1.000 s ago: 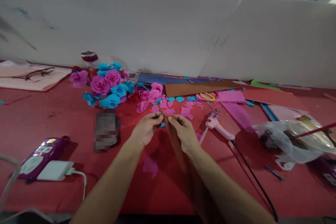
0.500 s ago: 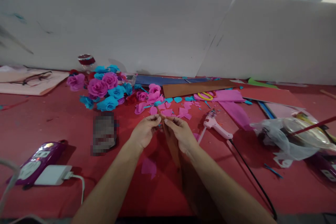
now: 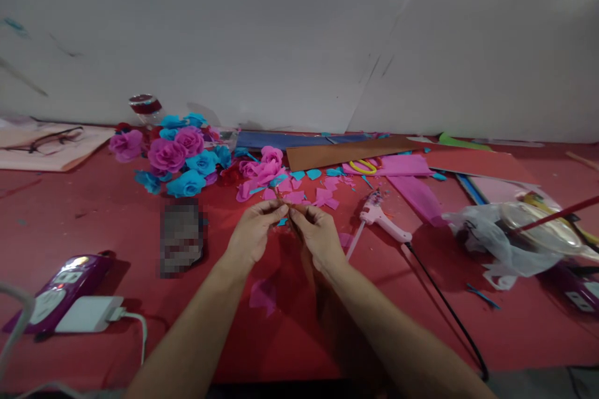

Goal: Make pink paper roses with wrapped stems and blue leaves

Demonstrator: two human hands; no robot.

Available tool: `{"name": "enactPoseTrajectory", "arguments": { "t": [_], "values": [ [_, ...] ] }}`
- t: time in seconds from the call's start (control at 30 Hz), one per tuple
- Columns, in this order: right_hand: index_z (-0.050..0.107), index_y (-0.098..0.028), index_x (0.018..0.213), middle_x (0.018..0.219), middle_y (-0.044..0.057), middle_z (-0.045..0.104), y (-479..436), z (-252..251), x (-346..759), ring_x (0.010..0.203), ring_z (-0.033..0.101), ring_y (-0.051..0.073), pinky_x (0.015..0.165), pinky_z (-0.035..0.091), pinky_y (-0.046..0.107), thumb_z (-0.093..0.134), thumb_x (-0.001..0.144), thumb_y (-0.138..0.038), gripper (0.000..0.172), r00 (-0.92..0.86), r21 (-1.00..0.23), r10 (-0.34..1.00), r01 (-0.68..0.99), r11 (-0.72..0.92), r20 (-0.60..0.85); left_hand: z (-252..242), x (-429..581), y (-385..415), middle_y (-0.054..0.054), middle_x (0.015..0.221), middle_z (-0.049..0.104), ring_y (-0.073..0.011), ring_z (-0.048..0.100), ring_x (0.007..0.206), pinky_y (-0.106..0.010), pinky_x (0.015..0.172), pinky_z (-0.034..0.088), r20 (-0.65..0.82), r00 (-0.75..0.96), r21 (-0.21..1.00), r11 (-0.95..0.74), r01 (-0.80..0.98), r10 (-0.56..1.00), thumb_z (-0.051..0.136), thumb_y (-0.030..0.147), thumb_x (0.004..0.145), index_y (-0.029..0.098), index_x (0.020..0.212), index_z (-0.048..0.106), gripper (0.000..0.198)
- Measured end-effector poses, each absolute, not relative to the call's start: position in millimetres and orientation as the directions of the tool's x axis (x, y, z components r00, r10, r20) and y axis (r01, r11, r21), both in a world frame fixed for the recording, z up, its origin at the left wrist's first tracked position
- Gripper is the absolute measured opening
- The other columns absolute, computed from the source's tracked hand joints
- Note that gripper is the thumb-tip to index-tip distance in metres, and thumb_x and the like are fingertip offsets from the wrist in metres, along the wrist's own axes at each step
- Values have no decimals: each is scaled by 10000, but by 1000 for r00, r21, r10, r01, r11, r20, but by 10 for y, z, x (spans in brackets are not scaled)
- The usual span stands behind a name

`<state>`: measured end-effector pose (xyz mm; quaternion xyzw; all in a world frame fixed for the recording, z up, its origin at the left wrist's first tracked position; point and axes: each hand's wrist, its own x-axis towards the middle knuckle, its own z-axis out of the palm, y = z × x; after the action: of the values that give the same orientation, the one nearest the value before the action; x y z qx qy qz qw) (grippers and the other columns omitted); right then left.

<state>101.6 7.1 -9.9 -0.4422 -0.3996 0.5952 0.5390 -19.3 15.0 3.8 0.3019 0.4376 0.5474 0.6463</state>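
Over the middle of the table, my left hand (image 3: pixel 250 234) and my right hand (image 3: pixel 321 234) meet with thumbs and fingertips pinched together. Between them they hold the upper end of a brown paper strip (image 3: pixel 307 265), which trails down below my right hand toward the table's front edge. Whether a thin stem lies inside the pinch I cannot make out. Just beyond my fingertips lie pink paper flowers (image 3: pixel 266 167) and loose pink petals (image 3: pixel 324 197). A pink glue gun (image 3: pixel 386 224) rests to the right of my right hand.
Paper roses (image 3: pixel 168 156) in pink and blue stand at the left near a jar (image 3: pixel 146 107). Yellow-handled scissors (image 3: pixel 363 166) and a brown sheet (image 3: pixel 346 153) lie at the back. A purple power strip (image 3: pixel 63 287) is front left, a plastic bag (image 3: pixel 505 240) at right.
The view has shifted slightly, so the table's things sit a little further left. My hands stay pinched together on the brown strip, whose hanging part has swung slightly.
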Motion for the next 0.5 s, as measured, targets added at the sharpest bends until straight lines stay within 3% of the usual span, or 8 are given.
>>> {"name": "enactPoseTrajectory", "arguments": {
  "t": [0.13,0.3,0.5],
  "values": [
    [678,-198,762,630,-34,610,61,-73,1007,563,515,103,561,398,232,649,727,-312,123,-38,-935,994,-337,-107,-100,51,-183,157,-9,764,653,-93,596,722,-207,723,450,-186,-12,876,161,-455,982,786,153,558,134,817,676,283],
    [684,-191,740,619,-28,640,55,13,1021,579,558,113,580,427,239,703,657,-307,144,-99,-859,968,-446,-249,-230,87,-186,174,43,650,622,-68,581,615,-186,658,454,-194,-36,850,149,-504,980,784,99,534,164,878,599,396],
    [698,-183,754,647,-29,654,53,70,1052,568,553,93,582,416,228,744,616,-302,189,-144,-834,955,-464,-298,-261,87,-231,181,36,648,639,-84,605,634,-198,667,466,-179,-29,857,142,-495,983,774,101,545,164,904,561,423]
  ]
}}
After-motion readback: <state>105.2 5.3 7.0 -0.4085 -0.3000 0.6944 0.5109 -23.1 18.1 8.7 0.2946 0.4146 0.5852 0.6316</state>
